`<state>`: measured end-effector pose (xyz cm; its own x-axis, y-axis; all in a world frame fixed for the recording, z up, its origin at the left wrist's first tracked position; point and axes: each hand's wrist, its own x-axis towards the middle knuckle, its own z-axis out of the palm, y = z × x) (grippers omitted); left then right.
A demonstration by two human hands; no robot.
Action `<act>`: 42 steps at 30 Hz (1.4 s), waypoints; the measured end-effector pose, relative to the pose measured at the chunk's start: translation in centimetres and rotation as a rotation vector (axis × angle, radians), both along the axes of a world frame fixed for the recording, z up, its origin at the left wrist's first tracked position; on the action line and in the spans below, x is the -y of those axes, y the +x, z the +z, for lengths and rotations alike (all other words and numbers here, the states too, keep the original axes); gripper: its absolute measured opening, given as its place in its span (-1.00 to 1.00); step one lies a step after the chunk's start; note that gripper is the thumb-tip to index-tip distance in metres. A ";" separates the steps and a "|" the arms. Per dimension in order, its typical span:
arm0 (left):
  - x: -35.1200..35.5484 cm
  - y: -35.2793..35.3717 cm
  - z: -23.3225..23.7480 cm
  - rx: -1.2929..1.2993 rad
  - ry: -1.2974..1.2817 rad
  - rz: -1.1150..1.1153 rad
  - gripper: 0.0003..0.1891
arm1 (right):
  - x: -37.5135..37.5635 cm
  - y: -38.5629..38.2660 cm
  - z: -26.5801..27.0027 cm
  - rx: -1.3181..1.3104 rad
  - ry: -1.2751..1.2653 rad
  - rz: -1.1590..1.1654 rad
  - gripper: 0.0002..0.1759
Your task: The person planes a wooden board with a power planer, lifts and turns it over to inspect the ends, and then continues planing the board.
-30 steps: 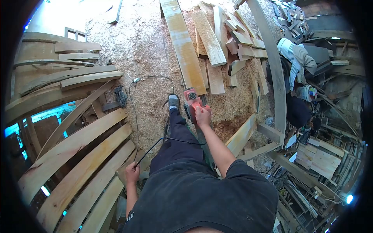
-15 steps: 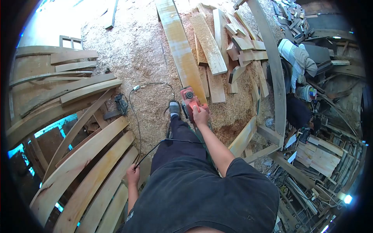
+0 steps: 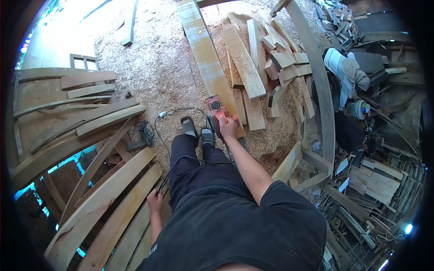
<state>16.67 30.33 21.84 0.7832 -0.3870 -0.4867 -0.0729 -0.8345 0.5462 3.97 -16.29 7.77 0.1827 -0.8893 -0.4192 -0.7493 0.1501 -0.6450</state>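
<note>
My right hand (image 3: 228,128) is closed around the handle of a red electric planer (image 3: 215,107). The planer rests on the near end of a long wooden plank (image 3: 200,46), which has a yellowish face with paler patches. Down at my left side, my left hand (image 3: 155,201) grips the dark power cord (image 3: 177,161). That cord runs across my thighs towards the planer, and another stretch of it lies on the floor with a white connector (image 3: 162,114). The planer's underside is hidden.
Wood shavings (image 3: 153,67) cover the floor. Right of the plank lies a pile of boards and offcuts (image 3: 282,58). Curved planks (image 3: 106,198) lean at the left. A wooden frame (image 3: 320,90) stands at the right, with a white bucket (image 3: 358,109) beyond it.
Both my feet now show beside the plank's near end; only one showed before. The planer sits slightly further left in view. My left hand still holds the cord.
</note>
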 end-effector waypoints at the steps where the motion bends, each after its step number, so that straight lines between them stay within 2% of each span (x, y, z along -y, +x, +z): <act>1: 0.7 0.7 0.2 0.000 -0.002 -0.007 -0.64 | 0.4 0.8 0.2 -0.027 -0.001 -0.005 -0.39; 8: 4.2 7.4 -1.4 -0.021 -0.003 0.005 -0.59 | 5.1 7.8 -0.8 -0.024 -0.008 -0.023 -0.42; 10: 7.7 10.1 0.2 0.001 -0.083 -0.015 -0.60 | 6.5 9.9 -0.5 -0.025 -0.015 -0.024 -0.42; 15: 11.7 18.5 -2.1 0.005 -0.018 -0.065 -0.60 | 10.1 15.9 0.2 -0.014 -0.041 -0.038 -0.42; 19: 14.7 25.8 -4.7 -0.067 -0.094 -0.044 -0.61 | 13.5 21.3 0.3 -0.047 -0.023 -0.063 -0.41; 22: 20.6 30.6 -1.8 -0.158 -0.178 0.082 -0.60 | 15.7 24.7 -0.7 -0.050 -0.022 -0.079 -0.41; 25: 22.2 35.9 -2.7 -0.127 -0.148 -0.045 -0.60 | 17.9 27.8 -1.2 -0.042 -0.018 -0.093 -0.40; 28: 23.6 39.8 -2.9 -0.148 -0.173 -0.034 -0.62 | 20.0 30.5 -1.5 -0.039 -0.052 -0.092 -0.40; 32: 24.5 43.3 -4.1 -0.093 -0.174 -0.047 -0.65 | 22.8 34.1 -1.1 -0.048 -0.055 -0.076 -0.41; 42: 33.0 46.9 -0.9 -0.043 -0.214 -0.064 -0.59 | 29.2 42.9 -0.6 -0.037 -0.046 -0.088 -0.40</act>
<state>63.58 -2.64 20.92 0.7340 -0.5332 -0.4207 -0.0943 -0.6934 0.7144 46.84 -45.53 7.16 0.0881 -0.9197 -0.3827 -0.7579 0.1874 -0.6249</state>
